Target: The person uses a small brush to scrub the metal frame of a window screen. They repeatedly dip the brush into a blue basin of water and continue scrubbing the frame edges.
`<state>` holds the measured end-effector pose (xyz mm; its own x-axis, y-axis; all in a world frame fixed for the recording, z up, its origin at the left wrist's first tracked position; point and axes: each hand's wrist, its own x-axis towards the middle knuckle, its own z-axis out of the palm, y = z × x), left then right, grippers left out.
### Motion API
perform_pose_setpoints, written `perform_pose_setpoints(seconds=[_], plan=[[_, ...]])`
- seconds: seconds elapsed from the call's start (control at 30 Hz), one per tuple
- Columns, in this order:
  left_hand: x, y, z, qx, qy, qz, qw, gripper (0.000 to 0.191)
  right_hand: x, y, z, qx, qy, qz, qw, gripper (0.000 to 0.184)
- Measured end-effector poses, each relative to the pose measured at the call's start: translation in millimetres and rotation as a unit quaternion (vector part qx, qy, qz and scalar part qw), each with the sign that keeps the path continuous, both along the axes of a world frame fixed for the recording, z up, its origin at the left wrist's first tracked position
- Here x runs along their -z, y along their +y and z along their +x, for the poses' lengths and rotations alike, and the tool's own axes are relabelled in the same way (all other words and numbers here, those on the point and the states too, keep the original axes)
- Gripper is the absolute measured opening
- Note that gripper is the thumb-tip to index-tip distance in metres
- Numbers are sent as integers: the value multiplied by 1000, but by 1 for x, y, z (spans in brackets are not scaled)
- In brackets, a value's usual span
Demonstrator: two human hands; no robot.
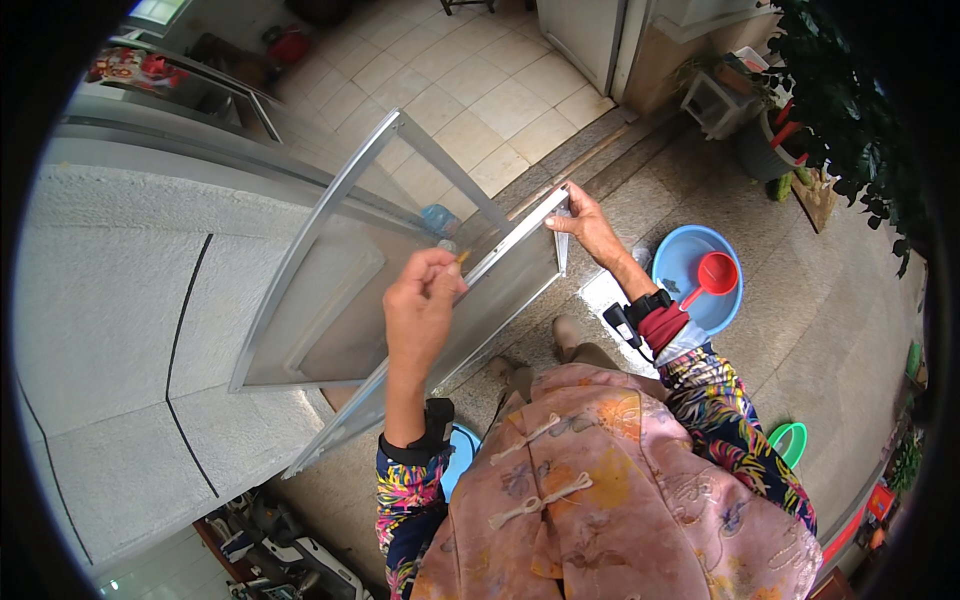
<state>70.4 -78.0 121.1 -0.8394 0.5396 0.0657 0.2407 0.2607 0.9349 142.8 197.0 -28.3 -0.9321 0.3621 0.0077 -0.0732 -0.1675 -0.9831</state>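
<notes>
My right hand (589, 225) grips the upper corner of a metal-framed window screen (510, 281), which stands tilted in front of me. Between the fingertips of my left hand (427, 289) is a small yellowish-brown piece (463, 257), held just above the screen's frame; its exact kind cannot be made out. Behind the screen is a second framed mesh panel (337, 277), standing partly against the white wall. A blue-tinted plastic bottle (440, 220) shows behind the frames. Both of my wrists carry black straps.
On the ground to the right sits a blue basin (697, 322) with a red dipper (717, 273) in it. A green basin (787, 444) lies lower right, another blue basin (459, 461) by my left forearm. Potted plants (772, 142) stand upper right; a doorway threshold (577, 154) lies ahead.
</notes>
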Motion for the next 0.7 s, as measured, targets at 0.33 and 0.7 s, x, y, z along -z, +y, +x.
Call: perform_pose_setpoints(seconds=[0.33,0.7], plan=[[10,17,5,48,304,-187,933,6,7,5,0,-2,7,29,1000,44],[19,23,0,56,320,-192,926,5,14,2,4,15,15,-30,999,40]])
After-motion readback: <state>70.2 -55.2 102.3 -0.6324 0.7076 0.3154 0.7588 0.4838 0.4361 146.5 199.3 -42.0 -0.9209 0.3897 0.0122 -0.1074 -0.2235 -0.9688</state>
